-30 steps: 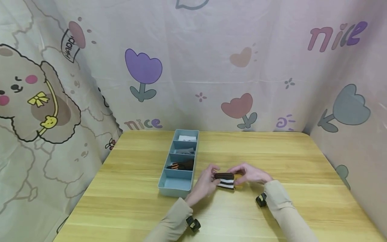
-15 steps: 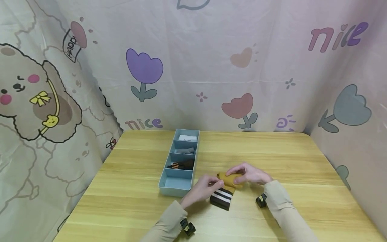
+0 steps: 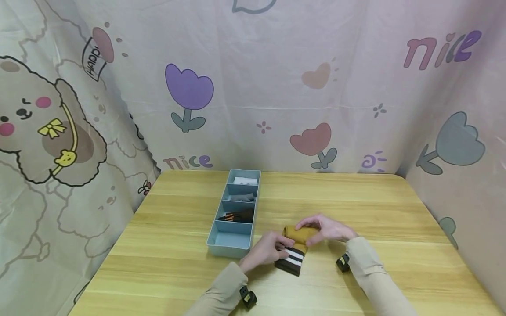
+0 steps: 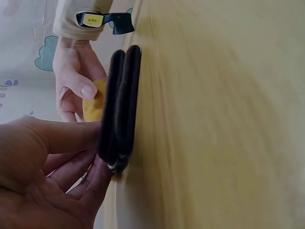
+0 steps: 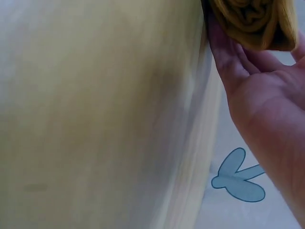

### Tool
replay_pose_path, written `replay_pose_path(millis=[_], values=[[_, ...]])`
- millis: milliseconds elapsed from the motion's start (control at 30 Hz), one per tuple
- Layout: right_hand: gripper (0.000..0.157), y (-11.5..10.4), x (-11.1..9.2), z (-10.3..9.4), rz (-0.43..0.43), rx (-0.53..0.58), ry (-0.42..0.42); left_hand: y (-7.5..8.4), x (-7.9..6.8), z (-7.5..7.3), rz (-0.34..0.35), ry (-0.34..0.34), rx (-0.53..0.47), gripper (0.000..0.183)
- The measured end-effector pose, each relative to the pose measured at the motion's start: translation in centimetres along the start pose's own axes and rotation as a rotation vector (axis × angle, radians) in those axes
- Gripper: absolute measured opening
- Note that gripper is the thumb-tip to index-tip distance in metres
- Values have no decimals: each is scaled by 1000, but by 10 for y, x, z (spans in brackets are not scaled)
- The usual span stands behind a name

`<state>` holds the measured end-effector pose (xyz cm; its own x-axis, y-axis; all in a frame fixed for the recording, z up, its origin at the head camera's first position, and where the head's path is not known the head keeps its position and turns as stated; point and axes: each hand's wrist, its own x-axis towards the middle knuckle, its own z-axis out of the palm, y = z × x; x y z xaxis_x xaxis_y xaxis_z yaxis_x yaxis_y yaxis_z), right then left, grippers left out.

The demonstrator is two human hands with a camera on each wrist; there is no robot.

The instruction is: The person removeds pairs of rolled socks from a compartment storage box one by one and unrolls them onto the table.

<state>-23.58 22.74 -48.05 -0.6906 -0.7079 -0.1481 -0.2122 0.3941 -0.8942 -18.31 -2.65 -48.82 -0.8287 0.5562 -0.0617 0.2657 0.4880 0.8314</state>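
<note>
A pair of mustard socks (image 3: 297, 235) lies on the wooden table, its foot part rolled up and its dark brown cuffs with white stripes (image 3: 290, 265) flat toward the person. My left hand (image 3: 265, 251) pinches the side of the cuffs between thumb and fingers. In the left wrist view the folded cuff edges (image 4: 123, 105) show as stacked dark layers. My right hand (image 3: 328, 229) grips the mustard roll from the right, thumb on the near side and fingers over the far side. The right wrist view shows the spiral end of the roll (image 5: 259, 24) against the fingers.
Left of the hands stands a blue-grey box (image 3: 228, 251) with compartments in a row. From the back they hold a white folded item (image 3: 245, 181), a grey one (image 3: 242, 198) and a dark brown one with orange stripes (image 3: 243, 215). Printed curtains (image 3: 253, 87) enclose the table (image 3: 166, 263).
The striped cuffs have swung from between the hands to the near side, and the mustard roll has come into view. The left hand has shifted toward the person; the right hand has barely moved.
</note>
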Motion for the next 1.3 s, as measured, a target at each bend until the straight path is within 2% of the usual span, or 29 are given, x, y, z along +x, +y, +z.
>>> replay_pose_path(millis=[200,467,633,867,1067,1300], values=[[50,-5,4,2,-5,-84,9,1,2,-1,18,-7,37,32],[40,-3,8,1,-9,-210,108,2,3,-2,12,-29,43,34],[38,-4,7,1,-44,-226,170,2,4,-2,4,-40,32,34],[27,-10,10,3,-104,-211,258,1,4,-2,16,-39,26,34],[22,-6,14,2,-89,-261,302,0,4,-1,28,-40,7,34],[33,-2,19,-1,-82,-348,301,-1,4,-2,52,-41,5,34]])
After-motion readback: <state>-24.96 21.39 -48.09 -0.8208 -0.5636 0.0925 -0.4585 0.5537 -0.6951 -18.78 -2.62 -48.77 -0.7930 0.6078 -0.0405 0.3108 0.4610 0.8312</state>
